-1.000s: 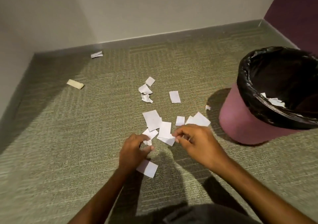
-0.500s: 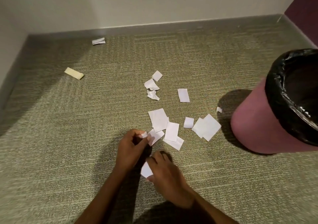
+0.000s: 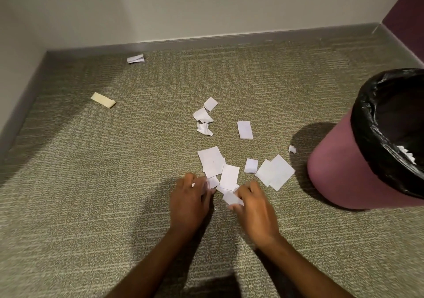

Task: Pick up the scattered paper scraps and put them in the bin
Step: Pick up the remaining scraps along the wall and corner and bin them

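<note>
Your right hand [image 3: 253,208] pinches a white paper scrap [image 3: 231,198] between thumb and fingers, just above the carpet [image 3: 91,194]. Your left hand [image 3: 191,200] is curled beside it, fingers bent down onto a small scrap [image 3: 213,182]; a sliver of white shows at the knuckles, but you cannot tell whether it grips anything. The two hands sit close together, not touching.

Just past your fingertips lies the main cluster: a tall rectangular scrap [image 3: 229,176] overlapping a larger square piece [image 3: 211,161], with a small square [image 3: 251,166] to their right and two overlapping sheets [image 3: 276,172] beyond that, nearer the bin.

Farther out, three crumpled bits [image 3: 203,119] sit in a group, and a lone rectangle [image 3: 245,129] lies to their right. A tiny crumb [image 3: 291,149] rests in the shadow close to the bin.

The bin [image 3: 339,167] stands at your right, pink-walled, tilted in view, lined with a black bag [image 3: 367,123]; a little white paper shows inside at the rim.

Well off to the left lie a yellowish strip [image 3: 103,100] and a folded white scrap [image 3: 135,58] by the baseboard [image 3: 206,42].
</note>
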Tool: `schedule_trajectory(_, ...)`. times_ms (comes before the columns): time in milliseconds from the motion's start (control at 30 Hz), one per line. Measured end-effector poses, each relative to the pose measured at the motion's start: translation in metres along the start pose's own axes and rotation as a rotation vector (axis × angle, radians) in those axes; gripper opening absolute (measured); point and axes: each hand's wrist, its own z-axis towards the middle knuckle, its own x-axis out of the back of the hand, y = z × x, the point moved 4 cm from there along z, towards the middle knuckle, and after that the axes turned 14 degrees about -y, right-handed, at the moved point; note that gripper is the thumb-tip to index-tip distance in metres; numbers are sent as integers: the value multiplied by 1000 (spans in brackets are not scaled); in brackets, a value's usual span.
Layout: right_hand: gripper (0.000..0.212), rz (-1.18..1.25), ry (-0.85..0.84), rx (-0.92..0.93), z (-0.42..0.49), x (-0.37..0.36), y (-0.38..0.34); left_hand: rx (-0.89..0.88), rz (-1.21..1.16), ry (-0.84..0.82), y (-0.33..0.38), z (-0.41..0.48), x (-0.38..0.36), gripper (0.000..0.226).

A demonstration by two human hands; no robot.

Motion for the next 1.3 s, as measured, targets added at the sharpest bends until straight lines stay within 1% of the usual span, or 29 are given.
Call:
schedule_trajectory(100, 34, 4, 33, -4, 13, 5, 2, -38, -14, 28, 4, 1, 3, 27)
schedule_trajectory(200, 29, -4, 25, -20, 20, 5, 0, -39, -65, 29, 2, 3, 5, 15)
schedule_trajectory(267, 24, 38, 12, -25, 20, 5, -1, -24, -104, 36, -4, 1, 5, 9)
schedule_trajectory(333, 20, 136, -2, -21, 17, 3, 1, 0, -185, 59, -8, -4, 5, 11)
schedule_trajectory(400, 18, 233, -19, -16, 14, 1, 7, 50, -298, 77, -8, -13, 7, 19)
schedule_trajectory(500, 15, 327, -42, -10, 5, 1, 16, 104, -520, 61, -4, -31, 5, 27)
schedule_trajectory(633, 13, 466, -45, -1, -10, 9, 20, 202, -914, -66, 21, -53, 1, 32)
schedule_trajectory(700, 13, 586, -54, 17, -17, 17, 18, 242, -1128, -124, 41, -58, 5, 31)
schedule_trajectory(733, 18, 660, -57, 26, -20, 22, 15, 255, -1260, -147, 53, -59, 9, 30)
schedule_trajectory(800, 40, 777, -48, 73, -27, 36, 6, 271, -1524, -182, 74, -58, 19, 30)
schedule_trajectory(833, 50, 821, -35, 88, -30, 43, 2, 265, -1620, -199, 84, -57, 25, 31)
schedule_trajectory(867, 53, 858, -18, 91, -33, 53, -2, 240, -1683, -213, 94, -55, 32, 33)
schedule_trajectory(900, 48, 900, 0, 91, -36, 62, -5, 205, -1721, -225, 102, -53, 40, 34)
schedule_trajectory(1000, 23, 941, 69, 71, -48, 88, -13, 142, -1757, -255, 129, -46, 66, 33)
schedule_trajectory(1067, 19, 1016, 138, 59, -57, 106, -18, 120, -1780, -273, 149, -42, 83, 33)
schedule_trajectory(1133, 20, 1183, 204, 51, -67, 128, -24, 68, -1805, -272, 171, -38, 100, 34)
schedule_trajectory(1200, 26, 1343, 241, 54, -77, 153, -31, 12, -1837, -268, 193, -35, 120, 33)
schedule_trajectory(1300, 38, 1544, 297, 117, -92, 193, -36, -35, -1872, -282, 229, -26, 150, 29)
